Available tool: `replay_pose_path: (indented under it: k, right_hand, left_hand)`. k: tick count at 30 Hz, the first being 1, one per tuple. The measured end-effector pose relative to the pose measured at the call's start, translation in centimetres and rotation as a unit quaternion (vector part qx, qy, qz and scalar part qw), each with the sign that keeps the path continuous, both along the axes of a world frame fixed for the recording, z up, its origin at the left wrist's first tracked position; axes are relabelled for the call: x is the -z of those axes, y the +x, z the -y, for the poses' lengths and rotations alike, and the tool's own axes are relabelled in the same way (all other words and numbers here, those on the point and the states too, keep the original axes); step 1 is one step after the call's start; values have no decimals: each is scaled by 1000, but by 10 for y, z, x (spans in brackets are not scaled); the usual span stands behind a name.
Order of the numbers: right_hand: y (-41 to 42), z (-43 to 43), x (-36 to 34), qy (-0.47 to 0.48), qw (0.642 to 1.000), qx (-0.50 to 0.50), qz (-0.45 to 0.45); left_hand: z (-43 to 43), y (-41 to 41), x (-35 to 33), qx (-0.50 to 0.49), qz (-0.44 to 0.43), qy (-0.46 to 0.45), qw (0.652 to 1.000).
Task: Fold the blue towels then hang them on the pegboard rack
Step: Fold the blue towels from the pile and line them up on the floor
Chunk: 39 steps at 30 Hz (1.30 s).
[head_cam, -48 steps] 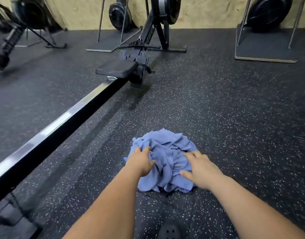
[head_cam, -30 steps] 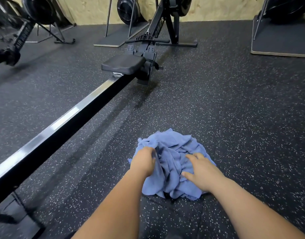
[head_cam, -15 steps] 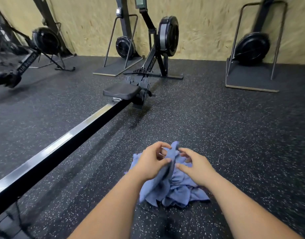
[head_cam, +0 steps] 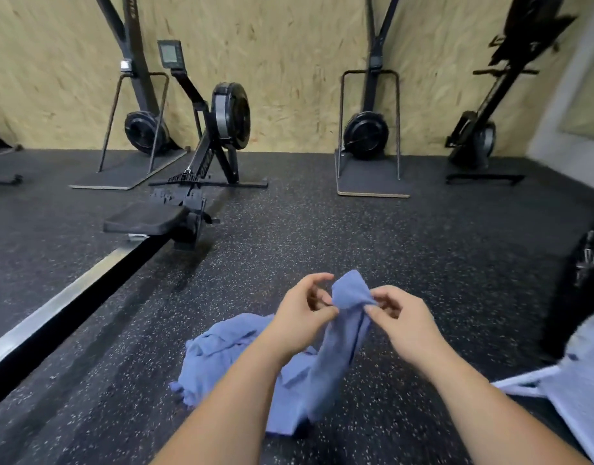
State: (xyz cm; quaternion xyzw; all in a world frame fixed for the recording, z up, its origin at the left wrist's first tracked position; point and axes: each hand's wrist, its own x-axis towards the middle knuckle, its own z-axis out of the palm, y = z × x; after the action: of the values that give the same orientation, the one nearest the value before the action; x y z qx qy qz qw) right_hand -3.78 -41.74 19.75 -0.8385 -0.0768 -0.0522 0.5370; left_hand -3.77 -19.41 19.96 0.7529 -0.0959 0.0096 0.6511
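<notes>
Crumpled blue towels (head_cam: 222, 350) heaped on floor, one towel (head_cam: 351, 290) lifted upright.

Open speckled floor (head_cam: 356, 236) spreads across the middle and right of the frame. On the left, the rowing machine's rail (head_cam: 64, 293) cuts diagonally from the lower left edge up to its seat (head_cam: 144, 220), barring that side. The heap of blue towels (head_cam: 218, 350) covers the floor at lower centre; one towel (head_cam: 351, 293), pinched between left hand (head_cam: 299, 317) and right hand (head_cam: 406, 323), fills the gap between them. A pale fabric item (head_cam: 584, 370) and a dark object (head_cam: 587, 270) crowd the right edge.
</notes>
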Motion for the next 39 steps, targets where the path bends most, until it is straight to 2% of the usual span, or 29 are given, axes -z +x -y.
replay_pose_path:
  k: [5, 10, 13, 17, 26, 31, 35, 39]
  right_hand:
    - [-30, 45, -12, -96, 993, 41, 58]
    - [-47, 75, -12, -173, 980, 53, 85]
    - [-48, 91, -11, -185, 978, 45, 90]
    - [-44, 99, -13, -197, 975, 15, 97]
    - [-43, 78, -2, -185, 981, -42, 39]
    - [-31, 77, 8, -233, 969, -85, -1]
    - [-10, 88, 10, -136, 974, -169, -65]
    - [14, 110, 6, -116, 974, -167, -98]
  left_hand:
    - [61, -1, -13, 78, 54, 51, 994]
    - [96, 0, -15, 62, 156, 181, 969]
    - [101, 0, -16, 85, 134, 193, 968]
    - [95, -1, -16, 75, 150, 266, 949]
    - [81, -19, -10, 75, 109, 314, 940]
    - [66, -23, -4, -2, 105, 310, 945]
    - [51, -15, 8, -94, 91, 308, 942]
    - [40, 7, 7, -195, 101, 302, 928]
